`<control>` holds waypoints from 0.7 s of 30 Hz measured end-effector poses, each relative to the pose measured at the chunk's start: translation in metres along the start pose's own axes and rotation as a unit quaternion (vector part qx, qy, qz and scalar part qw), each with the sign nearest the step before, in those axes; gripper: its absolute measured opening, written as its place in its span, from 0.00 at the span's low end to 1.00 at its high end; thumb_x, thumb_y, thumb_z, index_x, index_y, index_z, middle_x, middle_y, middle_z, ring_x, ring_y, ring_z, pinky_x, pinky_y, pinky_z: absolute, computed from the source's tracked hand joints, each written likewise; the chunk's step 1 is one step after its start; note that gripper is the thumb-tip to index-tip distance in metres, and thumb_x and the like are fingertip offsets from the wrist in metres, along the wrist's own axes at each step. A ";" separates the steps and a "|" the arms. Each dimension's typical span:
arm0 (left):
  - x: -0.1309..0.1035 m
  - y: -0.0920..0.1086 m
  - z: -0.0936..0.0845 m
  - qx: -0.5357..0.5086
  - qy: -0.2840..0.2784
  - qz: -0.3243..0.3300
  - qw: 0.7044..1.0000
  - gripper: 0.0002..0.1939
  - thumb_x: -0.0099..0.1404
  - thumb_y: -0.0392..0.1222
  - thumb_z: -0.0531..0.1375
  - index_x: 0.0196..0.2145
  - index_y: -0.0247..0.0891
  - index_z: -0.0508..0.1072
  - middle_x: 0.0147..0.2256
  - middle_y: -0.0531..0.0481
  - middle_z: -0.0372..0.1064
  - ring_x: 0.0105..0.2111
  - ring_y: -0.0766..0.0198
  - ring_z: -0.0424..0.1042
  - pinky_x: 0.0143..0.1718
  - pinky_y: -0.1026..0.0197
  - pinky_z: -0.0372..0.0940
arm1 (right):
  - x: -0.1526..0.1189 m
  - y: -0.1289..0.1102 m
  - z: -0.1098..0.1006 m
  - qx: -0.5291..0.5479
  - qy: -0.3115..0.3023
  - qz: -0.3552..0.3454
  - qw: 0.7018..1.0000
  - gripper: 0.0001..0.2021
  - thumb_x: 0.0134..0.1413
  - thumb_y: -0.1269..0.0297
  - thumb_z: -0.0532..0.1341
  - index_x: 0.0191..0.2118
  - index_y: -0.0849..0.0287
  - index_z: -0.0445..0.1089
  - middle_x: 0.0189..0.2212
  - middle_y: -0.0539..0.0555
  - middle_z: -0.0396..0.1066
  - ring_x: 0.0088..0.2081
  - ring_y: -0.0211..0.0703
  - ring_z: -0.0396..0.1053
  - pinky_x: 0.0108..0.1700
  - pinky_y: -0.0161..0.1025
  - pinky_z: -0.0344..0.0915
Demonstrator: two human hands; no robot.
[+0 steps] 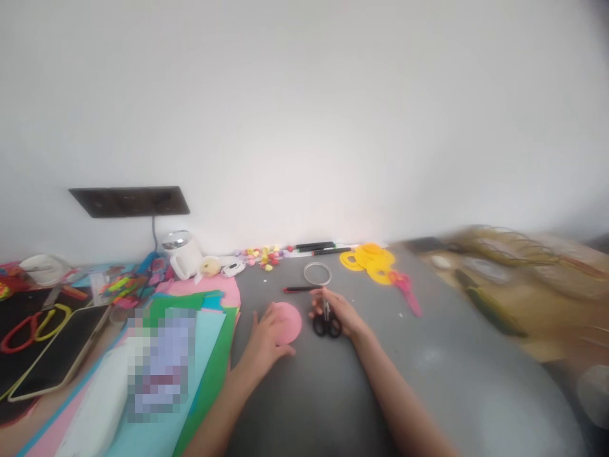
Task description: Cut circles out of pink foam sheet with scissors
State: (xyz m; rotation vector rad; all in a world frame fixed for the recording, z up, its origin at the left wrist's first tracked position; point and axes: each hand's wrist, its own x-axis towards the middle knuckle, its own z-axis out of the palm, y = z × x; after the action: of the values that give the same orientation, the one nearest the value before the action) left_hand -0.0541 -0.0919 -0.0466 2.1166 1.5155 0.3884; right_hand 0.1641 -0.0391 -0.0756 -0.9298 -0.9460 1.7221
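Note:
A pink paper disc [288, 323] lies on the grey table [304, 393], its left part under my left hand [271, 333], whose fingers are spread. My right hand [335, 308] is closed around the blade end of small scissors with black handles [327, 325], and the handles point toward me. Just beyond the right hand's fingertips lies a dark pen with a red tip [299, 289]. Behind the pen sits a thin silver ring [317, 273].
Coloured paper sheets [209, 368], a phone [61, 349] and red-yellow scissors [35, 331] are at left. Yellow rings [373, 259], pink scissors [406, 292] and dark pens [316, 246] lie farther back. A white mug [185, 257] stands near the wall.

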 end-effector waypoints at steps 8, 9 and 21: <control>-0.003 -0.019 0.036 -0.158 0.097 -0.053 0.981 0.37 0.45 0.32 0.67 0.54 0.42 0.67 0.65 0.42 0.44 0.64 0.48 0.39 0.62 0.43 0.44 | -0.010 0.000 0.009 -0.078 -0.036 0.072 0.994 0.15 0.48 0.54 0.64 0.32 0.62 0.69 0.29 0.56 0.74 0.26 0.40 0.73 0.31 0.38 0.69; 0.000 -0.019 0.039 -0.168 0.103 -0.045 0.979 0.36 0.45 0.32 0.67 0.53 0.42 0.68 0.64 0.41 0.45 0.64 0.47 0.40 0.62 0.42 0.43 | -0.010 0.001 0.009 -0.082 -0.033 0.073 0.993 0.14 0.49 0.54 0.63 0.32 0.62 0.68 0.29 0.56 0.74 0.26 0.40 0.73 0.31 0.39 0.69; 0.025 0.002 0.077 -0.168 0.146 0.038 0.974 0.35 0.45 0.35 0.69 0.52 0.37 0.68 0.63 0.35 0.47 0.64 0.44 0.41 0.59 0.38 0.48 | -0.017 -0.009 -0.018 -0.175 0.054 0.054 0.982 0.10 0.53 0.59 0.56 0.34 0.61 0.65 0.26 0.55 0.75 0.25 0.41 0.74 0.29 0.37 0.69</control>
State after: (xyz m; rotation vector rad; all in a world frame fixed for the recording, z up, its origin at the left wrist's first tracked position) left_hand -0.0053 -0.0865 -0.1111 1.9116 1.4039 0.9482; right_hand 0.1882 -0.0498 -0.0723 -1.3122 -1.1662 1.6019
